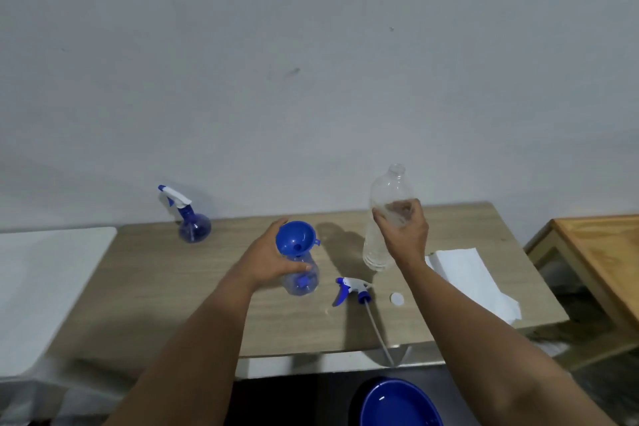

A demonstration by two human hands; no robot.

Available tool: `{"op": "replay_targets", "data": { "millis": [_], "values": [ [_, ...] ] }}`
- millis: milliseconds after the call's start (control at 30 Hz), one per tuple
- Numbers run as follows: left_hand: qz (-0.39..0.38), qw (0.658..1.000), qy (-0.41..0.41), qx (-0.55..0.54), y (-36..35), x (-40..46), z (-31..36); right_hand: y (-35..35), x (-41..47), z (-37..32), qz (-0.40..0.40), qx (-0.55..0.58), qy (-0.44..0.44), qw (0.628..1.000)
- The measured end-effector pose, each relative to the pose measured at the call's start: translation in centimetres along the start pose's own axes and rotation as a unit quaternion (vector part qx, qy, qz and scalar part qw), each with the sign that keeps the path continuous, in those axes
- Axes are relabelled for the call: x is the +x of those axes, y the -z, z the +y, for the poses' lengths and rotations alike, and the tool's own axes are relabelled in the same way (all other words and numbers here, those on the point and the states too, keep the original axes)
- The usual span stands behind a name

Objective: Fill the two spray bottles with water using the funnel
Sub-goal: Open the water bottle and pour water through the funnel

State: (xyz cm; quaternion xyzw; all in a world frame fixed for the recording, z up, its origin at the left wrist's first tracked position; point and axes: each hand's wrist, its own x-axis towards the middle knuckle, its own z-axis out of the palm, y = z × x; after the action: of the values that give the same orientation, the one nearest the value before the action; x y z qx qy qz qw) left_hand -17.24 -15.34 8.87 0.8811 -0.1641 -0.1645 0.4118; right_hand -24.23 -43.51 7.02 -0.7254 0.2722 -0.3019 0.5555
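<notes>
- A capped spray bottle stands near the desk's far left corner.
- My left hand grips the open spray bottle mid-desk, blue funnel in its neck.
- The trigger head and a white cap lie near the front edge.
- My right hand holds an uncapped clear water bottle upright.

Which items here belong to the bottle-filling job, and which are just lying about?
Job: funnel, open spray bottle, capped spray bottle, clear water bottle, detached sprayer head, white cap.
Lying about: paper towel, blue bowl.
</notes>
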Motion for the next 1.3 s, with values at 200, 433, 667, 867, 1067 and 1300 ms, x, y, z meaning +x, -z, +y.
{"op": "replay_targets", "data": {
  "millis": [200, 433, 667, 867, 1067, 1300],
  "values": [
    [-0.003, 0.999, -0.028, 0.015, -0.2, -0.3, -0.1, 0.9, -0.6, -4.3, -0.050, 0.099, 0.042, 0.993],
    [0.007, 1.000, -0.022, -0.008, 0.1, 0.3, -1.3, 0.8, -2.2, -7.0, -0.218, 0.122, 0.041, 0.967],
    [-0.006, 0.999, -0.005, -0.032, 0.4, 0.2, -2.3, -0.7, -4.9, -7.6, -0.340, 0.037, 0.008, 0.940],
    [-0.015, 0.997, -0.025, -0.066, 0.2, 0.2, -2.4, -0.3, -5.9, -7.9, -0.373, -0.012, -0.033, 0.927],
    [-0.008, 0.996, -0.020, -0.082, -0.1, 0.2, -2.7, 0.6, -6.4, -7.5, -0.401, -0.100, -0.040, 0.910],
    [-0.015, 0.996, -0.024, -0.088, 0.0, 0.0, -2.5, 1.2, -5.6, -6.8, -0.423, -0.189, -0.019, 0.886]
  ]
}}
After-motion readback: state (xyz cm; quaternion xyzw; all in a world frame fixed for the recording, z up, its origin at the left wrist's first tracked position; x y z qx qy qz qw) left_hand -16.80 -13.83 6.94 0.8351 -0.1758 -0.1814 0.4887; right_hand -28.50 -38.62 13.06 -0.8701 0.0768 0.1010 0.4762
